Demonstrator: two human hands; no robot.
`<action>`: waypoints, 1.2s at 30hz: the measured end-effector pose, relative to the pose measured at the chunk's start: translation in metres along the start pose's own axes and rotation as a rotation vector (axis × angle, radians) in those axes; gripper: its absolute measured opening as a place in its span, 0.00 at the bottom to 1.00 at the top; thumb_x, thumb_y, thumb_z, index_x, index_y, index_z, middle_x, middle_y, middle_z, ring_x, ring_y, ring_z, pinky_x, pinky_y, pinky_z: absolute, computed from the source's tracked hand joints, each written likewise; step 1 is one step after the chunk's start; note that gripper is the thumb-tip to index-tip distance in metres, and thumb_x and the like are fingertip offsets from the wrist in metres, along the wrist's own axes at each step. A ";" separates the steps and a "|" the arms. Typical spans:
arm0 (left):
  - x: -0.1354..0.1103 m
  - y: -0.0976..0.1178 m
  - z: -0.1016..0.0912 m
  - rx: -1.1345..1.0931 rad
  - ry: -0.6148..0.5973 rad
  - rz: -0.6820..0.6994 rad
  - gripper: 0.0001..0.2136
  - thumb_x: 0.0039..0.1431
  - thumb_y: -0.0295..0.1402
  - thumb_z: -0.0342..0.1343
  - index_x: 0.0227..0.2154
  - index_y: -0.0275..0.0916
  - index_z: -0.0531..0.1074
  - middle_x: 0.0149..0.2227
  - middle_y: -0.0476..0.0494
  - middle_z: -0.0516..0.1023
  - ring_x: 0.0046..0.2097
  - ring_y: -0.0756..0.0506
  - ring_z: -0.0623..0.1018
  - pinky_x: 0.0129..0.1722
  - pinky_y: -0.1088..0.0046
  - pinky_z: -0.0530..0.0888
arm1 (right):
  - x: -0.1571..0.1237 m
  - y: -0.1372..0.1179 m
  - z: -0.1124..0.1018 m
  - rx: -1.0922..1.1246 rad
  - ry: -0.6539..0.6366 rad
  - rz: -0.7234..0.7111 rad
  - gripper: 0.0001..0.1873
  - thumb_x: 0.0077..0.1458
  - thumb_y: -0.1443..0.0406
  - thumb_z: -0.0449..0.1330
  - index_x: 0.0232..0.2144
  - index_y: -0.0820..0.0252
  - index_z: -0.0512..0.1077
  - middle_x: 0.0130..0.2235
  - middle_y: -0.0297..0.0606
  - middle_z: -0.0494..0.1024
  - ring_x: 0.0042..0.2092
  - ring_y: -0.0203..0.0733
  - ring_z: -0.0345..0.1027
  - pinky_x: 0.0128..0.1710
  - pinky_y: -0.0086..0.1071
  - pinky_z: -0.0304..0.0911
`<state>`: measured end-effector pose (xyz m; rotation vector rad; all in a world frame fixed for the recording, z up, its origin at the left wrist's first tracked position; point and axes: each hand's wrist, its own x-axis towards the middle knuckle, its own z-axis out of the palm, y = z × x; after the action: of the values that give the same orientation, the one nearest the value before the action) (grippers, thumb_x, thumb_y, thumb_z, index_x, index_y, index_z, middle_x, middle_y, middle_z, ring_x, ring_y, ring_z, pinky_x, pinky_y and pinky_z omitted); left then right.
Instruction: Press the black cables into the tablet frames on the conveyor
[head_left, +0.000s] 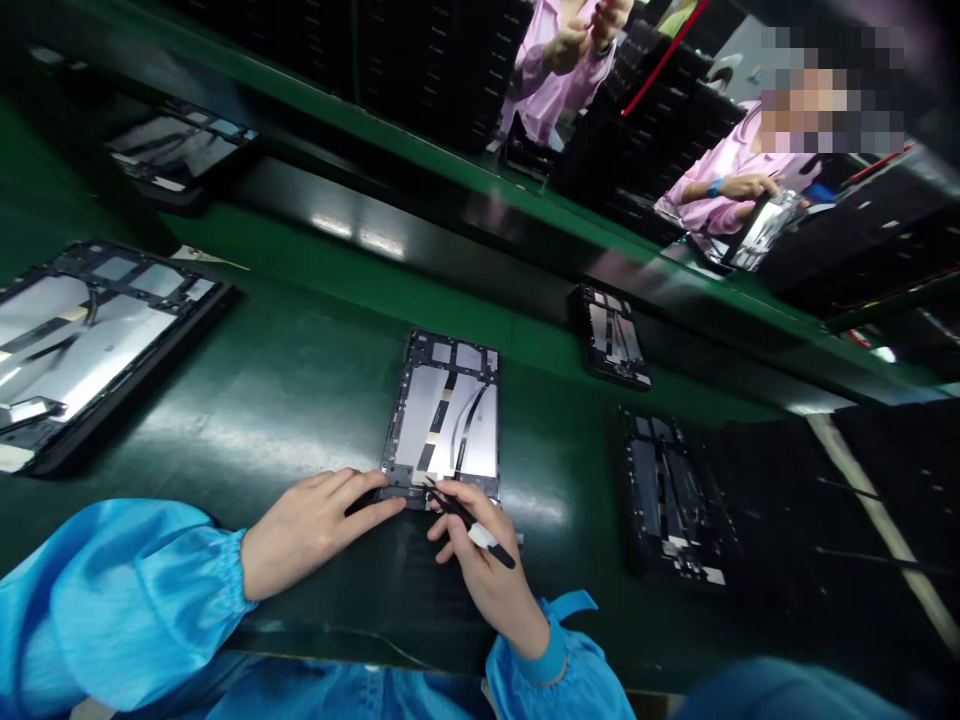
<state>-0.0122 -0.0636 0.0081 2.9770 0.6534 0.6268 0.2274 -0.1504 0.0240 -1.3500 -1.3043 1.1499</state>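
An opened tablet (480,425) lies flat on the green bench, its silver inside and dark flat cables facing up. At its lower left corner, my left hand (315,530) grips the edge, with the fingers at the side and the thumb along the bottom. My right hand (487,570) is closed on black tweezers (491,545) with a white band. The tweezer tips are over the tablet's bottom edge, near a pale patch. Whether they pinch a part is too small to tell.
Other opened tablets lie at the left (112,330), the right (667,500) and farther back (615,335). A raised green ledge (450,140) runs across the back. Beyond it are people in pink, one (720,200) handling a device, and dark stacked trays (420,60).
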 end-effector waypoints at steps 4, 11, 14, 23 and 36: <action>-0.003 0.000 0.005 -0.008 0.006 -0.015 0.20 0.73 0.22 0.37 0.58 0.42 0.69 0.52 0.39 0.73 0.45 0.44 0.75 0.42 0.68 0.75 | 0.003 0.004 0.008 -0.018 0.031 0.017 0.09 0.67 0.58 0.59 0.44 0.55 0.75 0.37 0.38 0.81 0.30 0.39 0.78 0.29 0.31 0.76; -0.006 -0.001 0.009 -0.013 0.015 -0.024 0.20 0.73 0.23 0.38 0.59 0.44 0.68 0.53 0.39 0.73 0.45 0.43 0.75 0.43 0.68 0.74 | 0.008 0.001 0.007 -0.164 0.026 -0.025 0.08 0.65 0.61 0.59 0.39 0.56 0.77 0.27 0.35 0.79 0.26 0.41 0.75 0.24 0.32 0.72; -0.005 -0.001 0.007 -0.012 -0.002 -0.012 0.21 0.72 0.22 0.39 0.59 0.43 0.68 0.53 0.39 0.73 0.45 0.44 0.75 0.43 0.68 0.74 | 0.006 0.005 0.002 -0.149 0.082 0.005 0.09 0.64 0.61 0.58 0.37 0.57 0.76 0.24 0.34 0.78 0.23 0.39 0.73 0.22 0.30 0.70; -0.016 -0.006 0.017 -0.032 0.017 -0.009 0.23 0.71 0.23 0.40 0.63 0.48 0.65 0.57 0.41 0.73 0.45 0.44 0.76 0.45 0.68 0.73 | 0.003 0.011 -0.003 -0.011 0.187 0.065 0.09 0.63 0.58 0.61 0.36 0.57 0.77 0.30 0.36 0.79 0.24 0.37 0.74 0.21 0.27 0.72; -0.017 -0.012 0.018 -0.043 0.092 -0.007 0.18 0.73 0.26 0.43 0.60 0.49 0.68 0.55 0.42 0.76 0.45 0.45 0.77 0.45 0.69 0.74 | 0.008 0.001 0.006 -0.151 -0.073 -0.154 0.08 0.66 0.63 0.59 0.42 0.54 0.78 0.41 0.38 0.83 0.31 0.40 0.79 0.40 0.38 0.78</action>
<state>-0.0245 -0.0585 -0.0162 2.9195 0.6465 0.7715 0.2219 -0.1424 0.0220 -1.2998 -1.5464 1.0195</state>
